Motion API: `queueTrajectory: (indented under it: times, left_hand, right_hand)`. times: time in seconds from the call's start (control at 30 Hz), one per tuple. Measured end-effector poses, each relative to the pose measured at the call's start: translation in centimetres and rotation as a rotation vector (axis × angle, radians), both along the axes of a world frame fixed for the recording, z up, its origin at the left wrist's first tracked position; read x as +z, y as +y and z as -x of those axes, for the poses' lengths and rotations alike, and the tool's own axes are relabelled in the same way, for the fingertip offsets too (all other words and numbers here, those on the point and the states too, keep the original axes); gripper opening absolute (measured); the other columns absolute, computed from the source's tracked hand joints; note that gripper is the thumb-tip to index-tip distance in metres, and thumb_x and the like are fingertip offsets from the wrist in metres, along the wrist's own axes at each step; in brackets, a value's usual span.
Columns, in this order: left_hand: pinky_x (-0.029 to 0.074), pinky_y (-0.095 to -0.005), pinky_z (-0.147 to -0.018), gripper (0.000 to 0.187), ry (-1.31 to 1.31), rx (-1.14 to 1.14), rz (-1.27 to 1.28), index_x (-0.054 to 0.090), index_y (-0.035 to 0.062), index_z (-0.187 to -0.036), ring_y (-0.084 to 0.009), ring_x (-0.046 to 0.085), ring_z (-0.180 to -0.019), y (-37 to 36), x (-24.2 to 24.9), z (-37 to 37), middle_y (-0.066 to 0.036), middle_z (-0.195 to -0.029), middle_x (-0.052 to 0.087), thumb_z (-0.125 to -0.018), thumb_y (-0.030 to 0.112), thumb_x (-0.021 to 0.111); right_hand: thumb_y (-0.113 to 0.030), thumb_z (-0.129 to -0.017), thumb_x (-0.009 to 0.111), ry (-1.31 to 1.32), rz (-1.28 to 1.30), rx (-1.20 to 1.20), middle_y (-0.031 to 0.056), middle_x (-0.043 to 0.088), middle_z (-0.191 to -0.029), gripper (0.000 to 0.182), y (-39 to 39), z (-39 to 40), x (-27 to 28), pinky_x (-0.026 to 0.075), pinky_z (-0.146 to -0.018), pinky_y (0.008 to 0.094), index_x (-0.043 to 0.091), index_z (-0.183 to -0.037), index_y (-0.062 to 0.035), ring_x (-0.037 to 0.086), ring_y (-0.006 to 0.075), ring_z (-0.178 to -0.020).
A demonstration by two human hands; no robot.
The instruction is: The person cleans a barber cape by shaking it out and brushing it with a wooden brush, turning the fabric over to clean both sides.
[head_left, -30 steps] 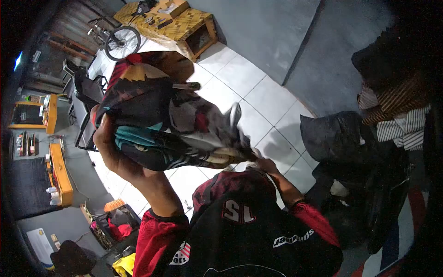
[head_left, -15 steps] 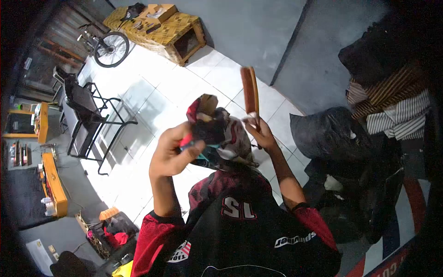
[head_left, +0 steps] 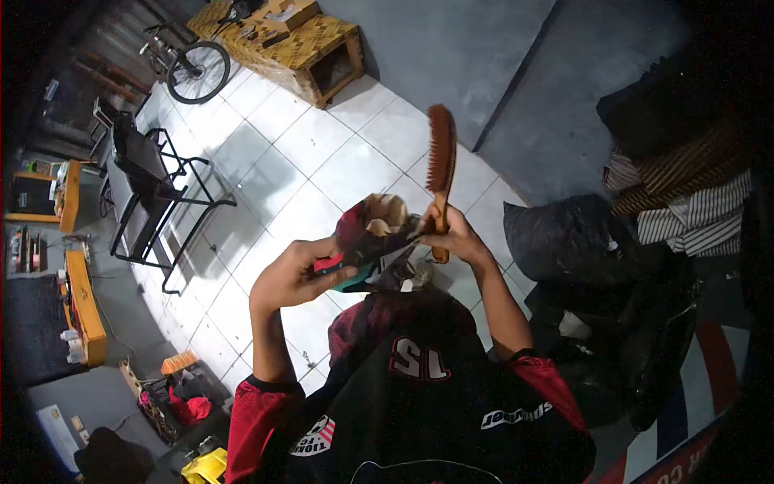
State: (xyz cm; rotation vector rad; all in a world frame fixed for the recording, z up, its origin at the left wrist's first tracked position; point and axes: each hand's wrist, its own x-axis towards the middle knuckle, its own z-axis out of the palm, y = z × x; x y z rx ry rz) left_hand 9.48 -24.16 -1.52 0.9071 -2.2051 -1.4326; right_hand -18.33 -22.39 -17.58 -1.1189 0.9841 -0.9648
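Note:
My left hand [head_left: 298, 274] is closed on the near side of a multi-coloured item [head_left: 367, 242], thumb pressed on it. The item has dark, red, tan and teal areas and is partly blurred; its kind I cannot tell. My right hand [head_left: 458, 235] grips the wooden handle of a curved brush [head_left: 443, 153], which stands upright with its reddish-brown bristles facing left. The fingers of this hand are right at the item's right edge, where pale, patterned material hangs below. Both hands are in front of my chest, above the tiled floor.
Black metal-framed chairs [head_left: 145, 181] stand at the left, with a bicycle [head_left: 197, 73] behind. A woven-topped bench [head_left: 290, 48] bears an open box. At the right are a black bag [head_left: 556, 238] and stacked striped cloths [head_left: 701, 210]. Small wall shelves [head_left: 87, 306] line the left.
The multi-coloured item has come down a little and tilted over to the right. My right hand has brought the brush upright, closer to the item, its bristles turned left.

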Motion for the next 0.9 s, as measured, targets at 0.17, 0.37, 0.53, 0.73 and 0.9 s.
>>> queueTrajectory:
  times: [0.17, 0.37, 0.53, 0.73, 0.9]
  left_hand:
    - [0.041, -0.029, -0.052, 0.017, -0.145, 0.105, 0.083, 0.054, 0.0026, -0.081, -0.0186, 0.05, -0.055, 0.0, -0.8, -1.5, -0.01, -0.065, 0.053, -0.073, 0.01, 0.068]
    - [0.042, -0.0346, -0.054, 0.019, -0.274, 0.157, 0.306, 0.052, 0.0011, -0.079, -0.031, 0.053, -0.061, -1.0, -1.9, -2.1, -0.013, -0.069, 0.054, -0.073, 0.012, 0.066]
    - [0.042, -0.0359, -0.057, 0.019, -0.283, 0.262, 0.28, 0.049, -0.001, -0.086, -0.0338, 0.055, -0.063, -1.7, -3.2, -3.2, -0.018, -0.072, 0.054, -0.076, 0.009, 0.061]
    - [0.042, -0.0395, -0.065, 0.026, -0.287, 0.417, 0.371, 0.045, 0.0026, -0.098, -0.0355, 0.054, -0.077, -1.6, -5.0, -3.7, -0.019, -0.087, 0.052, -0.074, -0.003, 0.053]
    - [0.044, -0.035, -0.066, 0.045, -0.212, 0.455, 0.469, 0.052, 0.004, -0.107, -0.0284, 0.054, -0.073, -1.5, -4.4, -3.2, -0.014, -0.082, 0.052, -0.065, -0.014, 0.049]
  right_hand:
    - [0.001, -0.068, 0.061, 0.165, 0.109, 0.016, 0.0001, 0.043, -0.074, 0.023, 1.0, 2.0, 1.0, 0.039, -0.066, 0.025, 0.045, -0.084, -0.0056, 0.045, 0.0104, -0.074]
    - [0.003, -0.068, 0.052, 0.574, 0.469, 0.155, 0.0022, 0.046, -0.064, 0.033, 0.7, 3.5, 2.4, 0.036, -0.057, 0.029, 0.053, -0.101, -0.0002, 0.044, 0.0125, -0.065]
    - [0.001, -0.068, 0.053, 0.302, 0.196, 0.123, 0.0167, 0.054, -0.116, 0.05, 2.3, 0.1, 7.3, 0.039, -0.09, 0.0287, 0.05, -0.118, -0.0017, 0.052, 0.02, -0.106]
    - [-0.006, -0.066, 0.061, 0.644, -0.013, 0.552, 0.0138, 0.055, -0.078, 0.028, 2.1, 0.7, 6.7, 0.039, -0.059, 0.0289, 0.055, -0.092, 0.0049, 0.048, 0.0114, -0.069]
    - [-0.013, -0.071, 0.064, 0.63, 0.46, 0.163, 0.013, 0.056, -0.081, 0.025, 2.3, 0.6, 6.0, 0.041, -0.058, 0.0289, 0.055, -0.085, 0.0049, 0.052, 0.0139, -0.067]
